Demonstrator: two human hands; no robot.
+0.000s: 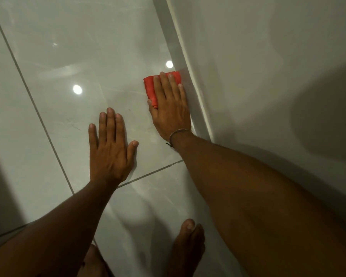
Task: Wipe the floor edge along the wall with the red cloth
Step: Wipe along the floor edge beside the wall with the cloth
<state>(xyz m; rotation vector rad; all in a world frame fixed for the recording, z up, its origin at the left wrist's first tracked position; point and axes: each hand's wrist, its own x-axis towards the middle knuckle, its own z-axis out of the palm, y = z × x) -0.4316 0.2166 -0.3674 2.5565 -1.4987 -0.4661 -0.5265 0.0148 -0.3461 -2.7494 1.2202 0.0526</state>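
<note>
The right hand (170, 108) lies flat, fingers extended and close together, pressing the red cloth (150, 89) onto the floor tile (88, 56) — not gripping it, only pinning it under palm and fingers. The cloth is folded into a small pad and sits right at the floor edge, its far corner touching the skirting (190, 80) at the foot of the wall (268, 56). The left hand (110, 150) is spread open on the tile beside it, empty, seemingly bearing weight as a brace. A thin band (178, 131) circles the right wrist. A bare foot (188, 242) shows near the bottom of the view.

The wiping stroke looks under way. To do it well, the cloth's wall-side fold should be kept tucked into the floor-skirting seam, with pressure through the little-finger side of the hand — otherwise the pad is likely to drift outward and miss the seam. Even, overlapping strokes along the skirting would suit, the brace hand shifting as reach runs out.
</note>
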